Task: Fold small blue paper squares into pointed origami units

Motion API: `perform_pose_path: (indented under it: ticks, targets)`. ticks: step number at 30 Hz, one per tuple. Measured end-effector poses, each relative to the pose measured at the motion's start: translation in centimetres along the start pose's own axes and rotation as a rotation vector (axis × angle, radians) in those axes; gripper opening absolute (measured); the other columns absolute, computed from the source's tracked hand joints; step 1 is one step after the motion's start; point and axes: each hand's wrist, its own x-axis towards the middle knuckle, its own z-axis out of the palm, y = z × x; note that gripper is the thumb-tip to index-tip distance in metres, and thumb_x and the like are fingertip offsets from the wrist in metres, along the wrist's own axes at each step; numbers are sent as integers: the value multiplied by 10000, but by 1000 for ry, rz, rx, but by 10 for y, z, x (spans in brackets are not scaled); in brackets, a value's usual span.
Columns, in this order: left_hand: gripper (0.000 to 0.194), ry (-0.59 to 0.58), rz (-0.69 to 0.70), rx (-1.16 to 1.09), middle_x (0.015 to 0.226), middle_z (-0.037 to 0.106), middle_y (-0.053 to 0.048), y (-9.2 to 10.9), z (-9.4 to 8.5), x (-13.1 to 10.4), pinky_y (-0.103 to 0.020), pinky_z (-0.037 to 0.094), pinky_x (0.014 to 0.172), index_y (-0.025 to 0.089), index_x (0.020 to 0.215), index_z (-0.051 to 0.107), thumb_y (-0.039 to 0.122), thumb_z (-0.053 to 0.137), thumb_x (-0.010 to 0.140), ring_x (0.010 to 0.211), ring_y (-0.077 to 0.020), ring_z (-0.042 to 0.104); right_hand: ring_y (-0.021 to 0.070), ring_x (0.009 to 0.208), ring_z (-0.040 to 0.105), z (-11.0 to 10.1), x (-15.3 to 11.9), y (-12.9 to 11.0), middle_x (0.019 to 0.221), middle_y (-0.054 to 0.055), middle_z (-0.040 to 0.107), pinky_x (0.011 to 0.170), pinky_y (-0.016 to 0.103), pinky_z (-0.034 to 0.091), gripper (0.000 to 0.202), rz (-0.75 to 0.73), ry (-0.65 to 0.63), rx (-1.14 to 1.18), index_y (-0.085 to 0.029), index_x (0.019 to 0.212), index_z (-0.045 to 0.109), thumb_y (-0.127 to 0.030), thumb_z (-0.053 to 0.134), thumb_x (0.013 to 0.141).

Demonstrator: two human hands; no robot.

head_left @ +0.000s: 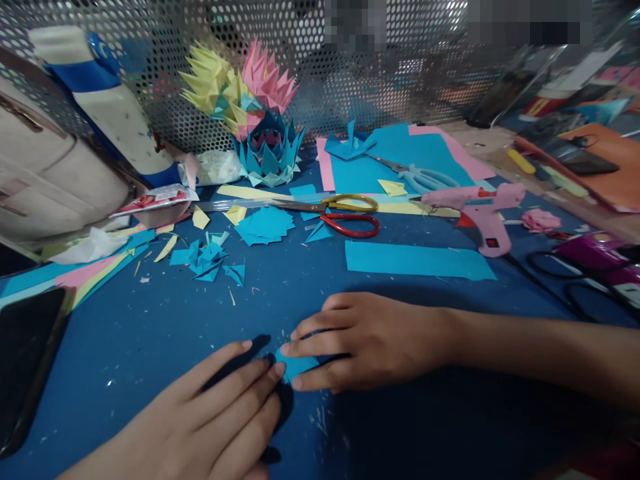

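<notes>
A small piece of blue paper point(302, 365) lies flat on the blue table point(165, 347), partly covered by fingers. My right hand point(365, 340) comes in from the right, its fingers stretched out and pressing on the paper. From the lower left reaches my left hand point(220, 407), fingers extended, with fingertips touching the paper's left edge. Behind them lie folded blue paper pieces point(205, 259), a stack of blue paper squares point(265, 225) and a blue paper strip point(420, 260).
Scissors with red and yellow handles point(350, 215), a pink glue gun point(483, 207) and light-blue scissors point(430, 180) lie farther back. A folded-paper flower model point(267, 147) stands by the perforated metal screen point(165, 87). A phone point(30, 360) rests at left, near a white-and-blue bottle point(113, 113).
</notes>
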Motion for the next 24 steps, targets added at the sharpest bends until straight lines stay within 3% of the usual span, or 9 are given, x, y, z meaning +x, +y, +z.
perform_pose_path:
  ticks: [4, 14, 24]
  targets:
    - [384, -18, -17, 13, 1212, 700, -27, 1, 3, 0, -433, 111, 1260, 141, 1245, 659, 424, 517, 1029, 1183, -183, 588, 146, 1253, 540, 0, 0, -1, 1404, 0, 585, 855, 303, 461, 301, -1, 3, -21, -269, 1291, 628, -311, 451, 1050]
    - [382, 14, -44, 29, 1149, 728, 7, 4, 5, 4, -429, 92, 1262, 151, 1165, 697, 434, 469, 1047, 1169, -171, 573, 135, 1251, 535, -1, 0, 0, 1401, -2, 587, 842, 298, 464, 311, 2, -13, -15, -272, 1313, 614, -311, 451, 1051]
    - [438, -32, -56, 14, 1170, 717, -19, 1, -1, 6, -445, 53, 1259, 176, 1200, 692, 519, 493, 1014, 1176, -179, 582, 134, 1264, 521, 0, -1, 0, 1406, 11, 583, 856, 295, 453, 307, 1, 16, -23, -280, 1311, 613, -326, 483, 1037]
